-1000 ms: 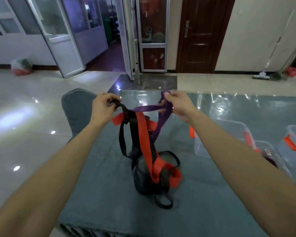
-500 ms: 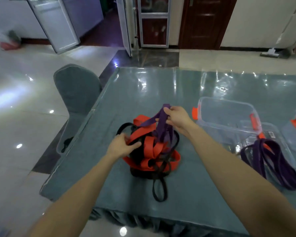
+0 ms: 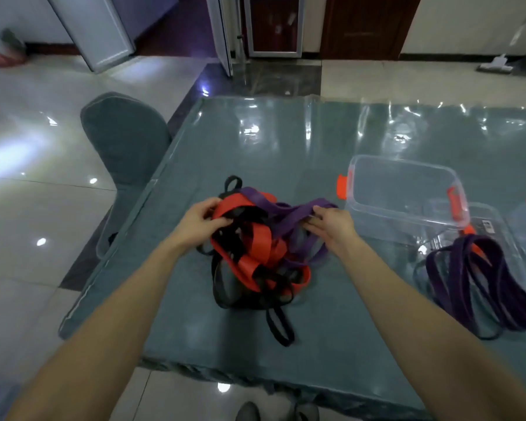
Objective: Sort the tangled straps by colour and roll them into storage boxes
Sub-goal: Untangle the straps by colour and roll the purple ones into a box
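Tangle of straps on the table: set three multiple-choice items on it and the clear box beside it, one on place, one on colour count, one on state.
1. The box stands where from the tangle? A. left B. right C. on top of it
2. Colours in the tangle? A. one B. two C. three
3. The box is: A. open and empty B. lidded C. full of straps

B: it sits to the tangle's right. C: red, black and purple show. A: no lid on it, nothing inside.
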`<control>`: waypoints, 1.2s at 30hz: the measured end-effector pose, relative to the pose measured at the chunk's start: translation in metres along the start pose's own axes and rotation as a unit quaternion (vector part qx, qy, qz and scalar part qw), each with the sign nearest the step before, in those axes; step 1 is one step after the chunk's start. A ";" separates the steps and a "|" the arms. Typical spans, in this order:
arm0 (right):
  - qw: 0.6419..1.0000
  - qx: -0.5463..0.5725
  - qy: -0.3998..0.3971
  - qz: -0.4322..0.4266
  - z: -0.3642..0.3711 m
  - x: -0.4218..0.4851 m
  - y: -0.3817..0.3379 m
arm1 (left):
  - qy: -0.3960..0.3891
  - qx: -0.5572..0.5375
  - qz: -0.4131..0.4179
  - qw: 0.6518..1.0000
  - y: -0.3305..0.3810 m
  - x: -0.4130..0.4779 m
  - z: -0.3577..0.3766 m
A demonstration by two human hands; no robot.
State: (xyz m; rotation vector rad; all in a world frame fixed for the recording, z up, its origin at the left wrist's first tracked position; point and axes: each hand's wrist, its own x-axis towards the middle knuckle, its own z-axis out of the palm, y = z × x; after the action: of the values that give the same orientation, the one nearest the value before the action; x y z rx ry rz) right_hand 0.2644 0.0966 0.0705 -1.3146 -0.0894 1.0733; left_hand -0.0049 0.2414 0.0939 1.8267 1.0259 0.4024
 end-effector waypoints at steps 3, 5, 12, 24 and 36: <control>0.998 0.060 -0.010 -0.027 0.017 0.006 -0.025 | 0.077 -0.063 0.061 0.993 0.041 0.006 -0.044; 0.997 0.071 -0.021 -0.033 0.023 0.007 -0.033 | 0.122 -0.194 0.063 0.971 0.068 0.008 -0.063; 0.994 0.103 -0.020 -0.040 0.037 0.000 -0.034 | 0.103 -0.238 0.087 0.962 0.112 0.008 -0.098; 0.987 0.156 0.018 0.034 0.029 -0.008 0.037 | 0.072 -0.356 0.055 0.930 0.097 0.007 -0.107; 0.822 -0.548 0.136 -0.068 -0.018 -0.006 0.088 | -0.255 0.472 -0.098 0.838 -0.062 0.017 -0.088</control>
State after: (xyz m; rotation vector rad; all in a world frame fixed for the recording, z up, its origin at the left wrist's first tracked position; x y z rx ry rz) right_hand 0.2207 0.0680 -0.0035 -2.4399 -0.6545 0.6613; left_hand -0.0817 0.3170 0.0795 2.4291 1.0812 -0.8470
